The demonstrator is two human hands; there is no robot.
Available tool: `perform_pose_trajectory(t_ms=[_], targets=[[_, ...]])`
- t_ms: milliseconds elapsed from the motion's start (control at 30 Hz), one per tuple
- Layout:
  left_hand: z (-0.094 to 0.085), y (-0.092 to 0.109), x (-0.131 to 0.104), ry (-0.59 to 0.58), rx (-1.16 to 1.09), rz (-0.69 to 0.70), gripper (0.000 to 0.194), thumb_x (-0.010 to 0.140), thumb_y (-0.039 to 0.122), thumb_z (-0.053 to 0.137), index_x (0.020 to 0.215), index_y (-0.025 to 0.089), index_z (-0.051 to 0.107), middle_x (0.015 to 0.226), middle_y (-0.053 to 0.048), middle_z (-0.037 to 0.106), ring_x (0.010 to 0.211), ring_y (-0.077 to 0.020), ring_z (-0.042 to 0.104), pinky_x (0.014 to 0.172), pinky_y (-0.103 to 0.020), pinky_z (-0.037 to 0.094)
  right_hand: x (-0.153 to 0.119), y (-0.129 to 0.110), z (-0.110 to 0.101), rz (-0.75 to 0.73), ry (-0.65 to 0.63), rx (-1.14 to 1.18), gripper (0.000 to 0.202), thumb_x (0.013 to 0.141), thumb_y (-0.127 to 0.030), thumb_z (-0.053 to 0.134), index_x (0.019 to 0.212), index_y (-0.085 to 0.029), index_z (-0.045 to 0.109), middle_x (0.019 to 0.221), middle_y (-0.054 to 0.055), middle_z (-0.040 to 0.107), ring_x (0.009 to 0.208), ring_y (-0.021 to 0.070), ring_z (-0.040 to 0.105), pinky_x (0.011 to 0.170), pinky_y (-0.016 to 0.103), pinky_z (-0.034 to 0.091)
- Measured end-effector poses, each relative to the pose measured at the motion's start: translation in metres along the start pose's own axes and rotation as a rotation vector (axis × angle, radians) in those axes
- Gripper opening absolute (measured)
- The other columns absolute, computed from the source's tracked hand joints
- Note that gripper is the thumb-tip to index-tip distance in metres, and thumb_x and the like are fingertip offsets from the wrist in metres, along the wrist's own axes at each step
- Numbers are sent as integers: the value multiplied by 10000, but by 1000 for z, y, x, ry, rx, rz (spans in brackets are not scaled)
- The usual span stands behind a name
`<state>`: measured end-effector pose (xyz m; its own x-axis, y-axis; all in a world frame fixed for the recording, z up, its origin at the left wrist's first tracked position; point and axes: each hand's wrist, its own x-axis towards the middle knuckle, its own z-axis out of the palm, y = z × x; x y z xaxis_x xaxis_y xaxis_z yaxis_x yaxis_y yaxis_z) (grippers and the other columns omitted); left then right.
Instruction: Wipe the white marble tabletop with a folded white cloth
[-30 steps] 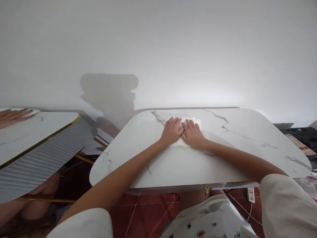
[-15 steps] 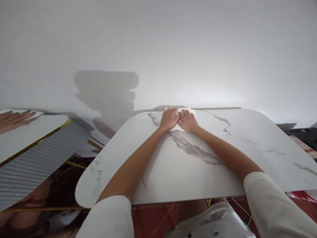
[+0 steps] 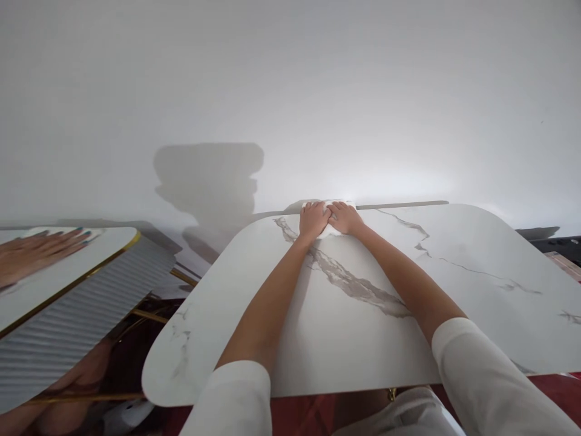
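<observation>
A folded white cloth (image 3: 334,232) lies on the far edge of a white marble-patterned tabletop (image 3: 245,290), close to the wall. My left hand (image 3: 314,219) presses on the cloth's left part, its fingers bent over it. On the right part rests my right hand (image 3: 344,217), also closed over the cloth. The two hands meet at the thumbs in the middle. Much of the cloth is hidden under them. Both my arms reach straight forward across the tabletop.
At the left, another person's hand (image 3: 49,248) lies on a white cloth on a second table with a gold rim (image 3: 113,248) and ribbed grey side (image 3: 91,315). A pale wall (image 3: 318,91) stands behind both tables. A black object (image 3: 558,244) is at the far right.
The view has shifted, so both tables sit slightly lower in it. My hands stay on the cloth at the far edge. The other person's hand now shows further right.
</observation>
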<state>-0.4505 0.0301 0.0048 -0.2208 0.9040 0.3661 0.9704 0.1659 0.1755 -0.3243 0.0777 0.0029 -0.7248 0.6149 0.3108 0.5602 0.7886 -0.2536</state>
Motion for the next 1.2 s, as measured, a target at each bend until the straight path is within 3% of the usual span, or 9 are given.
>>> perform_pose_trajectory(t_ms=[133, 333, 433, 733, 1200], targets=[[5, 9, 5, 7, 58, -19, 369, 939, 314, 350, 1187, 183, 590, 1251, -105, 619, 1227, -296, 456, 1031, -444, 338, 1, 12, 0, -13, -12, -28, 459, 933, -281, 382, 1367, -151, 454, 1429, 122, 473, 1327, 264, 371, 1066, 442, 333], [15, 43, 13, 6, 50, 23, 329, 933, 299, 364, 1115, 182, 612, 1230, -111, 625, 1201, -302, 468, 1017, -441, 343, -16, 42, -10, 20, 4, -85, 482, 944, -292, 382, 1393, -127, 445, 1464, 140, 443, 1346, 272, 365, 1081, 427, 322], [16, 54, 12, -3, 26, 58, 329, 935, 292, 360, 1132, 181, 599, 1260, -106, 607, 1229, -300, 445, 1035, -438, 329, -27, 46, -16, 47, 12, -102, 486, 947, -291, 358, 1398, -130, 438, 1470, 139, 436, 1353, 273, 355, 1078, 427, 320], [8, 63, -17, -27, 3, 104, 462, 943, 313, 331, 1343, 130, 474, 1371, -111, 529, 1333, -325, 348, 1105, -447, 266, -64, 27, -25, 105, -13, -130, 529, 950, -291, 304, 1444, -122, 387, 1536, 152, 331, 1410, 293, 266, 1107, 447, 262], [-20, 69, -93, -81, 18, 147, 501, 922, 290, 323, 1386, 136, 430, 1444, -99, 463, 1367, -332, 314, 1118, -462, 270, -135, -19, -35, 52, -35, -152, 551, 963, -319, 307, 1457, -80, 355, 1538, 187, 316, 1413, 336, 263, 1099, 487, 258]])
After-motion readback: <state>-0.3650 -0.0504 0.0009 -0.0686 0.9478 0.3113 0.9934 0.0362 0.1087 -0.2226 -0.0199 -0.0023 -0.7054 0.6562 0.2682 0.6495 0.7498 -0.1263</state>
